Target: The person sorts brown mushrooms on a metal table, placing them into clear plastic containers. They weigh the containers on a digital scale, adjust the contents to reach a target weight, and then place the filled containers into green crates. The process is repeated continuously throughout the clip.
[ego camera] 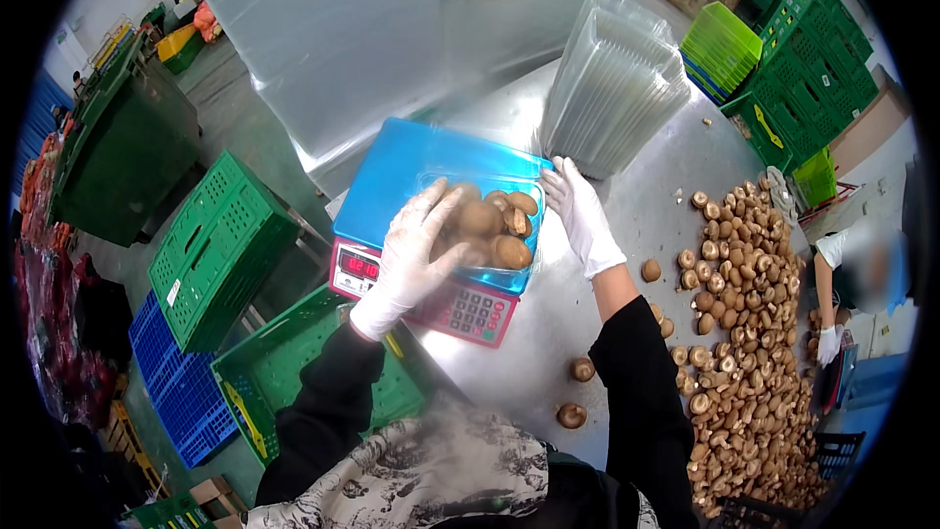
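A clear plastic tray (481, 264) holding several brown mushrooms (512, 253) sits on the blue platform (389, 169) of a red digital scale. My left hand (415, 250), in a white glove, wraps the tray's left end, fingers and thumb spread around the mushrooms there. At the right edge of the platform is my white-gloved right hand (580, 213). Its fingertips lie beside the tray's rim, and whether they grip it is unclear. Below the platform show the keypad (470, 311) and a lit red display (360, 264), partly beside my left wrist.
Nested clear trays (617, 81) stand behind my right hand. A large mushroom pile (749, 382) covers the metal table's (514, 353) right side. Plastic-wrapped stacks (382, 37) rise behind the scale. A green crate (257, 360) lies lower left; a co-worker's gloved hand (830, 345) is far right.
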Tool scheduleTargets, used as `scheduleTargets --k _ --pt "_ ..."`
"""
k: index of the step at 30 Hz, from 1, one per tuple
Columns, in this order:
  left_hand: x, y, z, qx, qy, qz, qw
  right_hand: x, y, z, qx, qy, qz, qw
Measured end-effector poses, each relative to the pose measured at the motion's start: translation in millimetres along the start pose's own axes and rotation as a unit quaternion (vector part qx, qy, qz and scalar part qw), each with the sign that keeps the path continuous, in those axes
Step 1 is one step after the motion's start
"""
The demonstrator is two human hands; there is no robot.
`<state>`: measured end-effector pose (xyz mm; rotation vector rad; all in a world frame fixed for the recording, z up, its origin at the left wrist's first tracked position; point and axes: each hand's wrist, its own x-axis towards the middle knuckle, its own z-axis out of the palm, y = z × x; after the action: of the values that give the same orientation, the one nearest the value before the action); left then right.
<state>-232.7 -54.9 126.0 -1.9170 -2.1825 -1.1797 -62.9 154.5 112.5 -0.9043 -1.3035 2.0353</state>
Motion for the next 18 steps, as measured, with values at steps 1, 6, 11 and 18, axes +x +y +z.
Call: scheduleTargets --k 1,6,11,18 --pt "0 0 0 -0.010 0.001 -0.001 1.000 4 -1 0 0.029 -0.011 -0.025 0.999" --pt "-2 -5 1 -0.131 0.071 -0.035 0.988 -8 -10 7 0.065 -0.019 -0.139 0.988" --pt "-24 -5 1 -0.379 0.239 -0.183 0.875 -64 -8 -11 -0.293 -0.067 -0.260 0.918" --pt "-56 -16 -2 -0.374 0.055 -0.356 0.854 -99 28 -3 -0.308 -0.008 -0.176 0.935"
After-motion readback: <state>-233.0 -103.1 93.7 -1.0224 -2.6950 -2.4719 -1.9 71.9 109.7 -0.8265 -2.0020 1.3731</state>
